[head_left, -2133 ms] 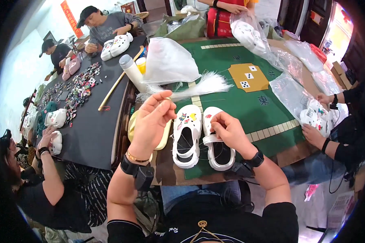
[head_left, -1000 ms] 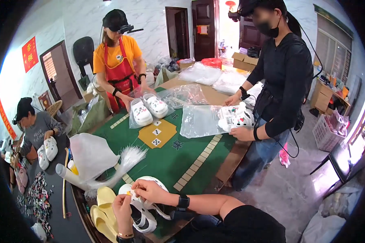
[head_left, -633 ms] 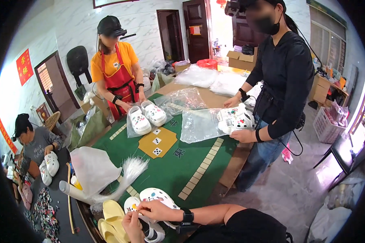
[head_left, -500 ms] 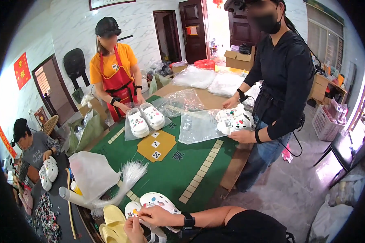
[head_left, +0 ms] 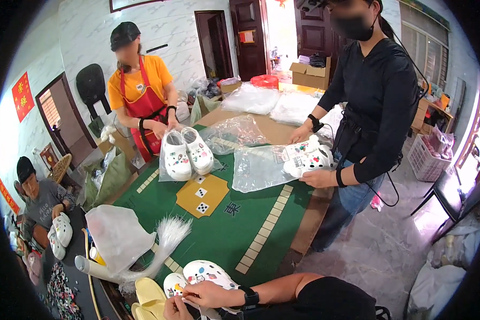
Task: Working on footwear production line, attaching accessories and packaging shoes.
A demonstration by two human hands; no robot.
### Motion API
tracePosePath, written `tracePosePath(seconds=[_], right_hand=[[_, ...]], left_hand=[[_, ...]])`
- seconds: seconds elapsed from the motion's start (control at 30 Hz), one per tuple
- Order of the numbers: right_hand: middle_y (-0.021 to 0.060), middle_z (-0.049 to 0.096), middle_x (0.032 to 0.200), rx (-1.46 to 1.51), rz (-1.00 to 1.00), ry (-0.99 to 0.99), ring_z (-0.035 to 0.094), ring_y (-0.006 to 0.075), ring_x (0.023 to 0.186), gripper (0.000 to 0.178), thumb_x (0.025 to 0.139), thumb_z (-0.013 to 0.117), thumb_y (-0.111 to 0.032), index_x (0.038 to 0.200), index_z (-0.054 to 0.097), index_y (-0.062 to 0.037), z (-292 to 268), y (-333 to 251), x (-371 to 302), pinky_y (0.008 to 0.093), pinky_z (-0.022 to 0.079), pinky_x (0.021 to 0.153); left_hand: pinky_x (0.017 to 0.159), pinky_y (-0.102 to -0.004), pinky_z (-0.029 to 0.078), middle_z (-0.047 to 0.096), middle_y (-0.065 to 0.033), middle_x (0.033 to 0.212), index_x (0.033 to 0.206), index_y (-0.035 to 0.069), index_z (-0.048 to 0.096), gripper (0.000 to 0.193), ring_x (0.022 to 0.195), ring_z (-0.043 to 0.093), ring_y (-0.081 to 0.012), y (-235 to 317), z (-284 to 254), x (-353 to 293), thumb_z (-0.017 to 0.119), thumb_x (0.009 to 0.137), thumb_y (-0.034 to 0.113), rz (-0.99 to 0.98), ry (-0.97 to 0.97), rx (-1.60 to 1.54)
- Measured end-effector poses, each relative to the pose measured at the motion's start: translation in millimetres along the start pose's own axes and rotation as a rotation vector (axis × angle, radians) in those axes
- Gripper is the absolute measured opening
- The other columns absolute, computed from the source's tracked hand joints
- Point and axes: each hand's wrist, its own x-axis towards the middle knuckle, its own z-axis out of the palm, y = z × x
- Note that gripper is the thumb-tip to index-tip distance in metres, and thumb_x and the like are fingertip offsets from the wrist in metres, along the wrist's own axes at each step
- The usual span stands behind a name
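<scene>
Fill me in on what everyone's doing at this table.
At the bottom edge, the wearer's right hand and left hand work on a pair of white clogs with colourful charms, beside yellow clogs on the green table. A person in a red apron holds another white pair upright. A person in black slides a third pair into a clear bag.

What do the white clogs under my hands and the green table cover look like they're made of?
The white clogs look like moulded foam or soft plastic: smooth matte surface, thick rounded shape, coloured charms stuck on top. The green table cover looks like felt or similar cloth: flat, dull, no shine, with printed tan squares. My right hand and left hand rest on the clogs.
</scene>
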Motion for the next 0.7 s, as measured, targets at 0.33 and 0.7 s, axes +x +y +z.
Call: tracePosePath(seconds=[0.33,0.7], right_hand=[[0.0151,0.066,0.082,0.076,0.042,-0.004,0.065,0.0307,0.074,0.016,0.091,0.058,-0.018,0.099,0.062,-0.0049,-2,-8,-7,0.0358,0.049,0.065],[0.0161,0.064,0.075,0.08,0.129,0.035,0.064,0.0256,0.067,0.015,0.089,0.058,-0.016,0.094,0.063,-0.0026,-9,-19,0,0.0335,0.049,0.06]], left_hand=[[0.068,-0.0312,0.045,0.06,-0.0108,0.084,0.099,-0.002,0.061,0.024,0.075,0.054,-0.0186,-11,1,-8,0.054,0.099,0.021,0.055,0.078,0.121],[0.057,-0.0308,0.048,0.062,-0.0136,0.072,0.089,0.0,0.065,0.008,0.061,0.061,-0.023,5,16,-1,0.066,0.085,0.007,0.108,0.224,0.027]])
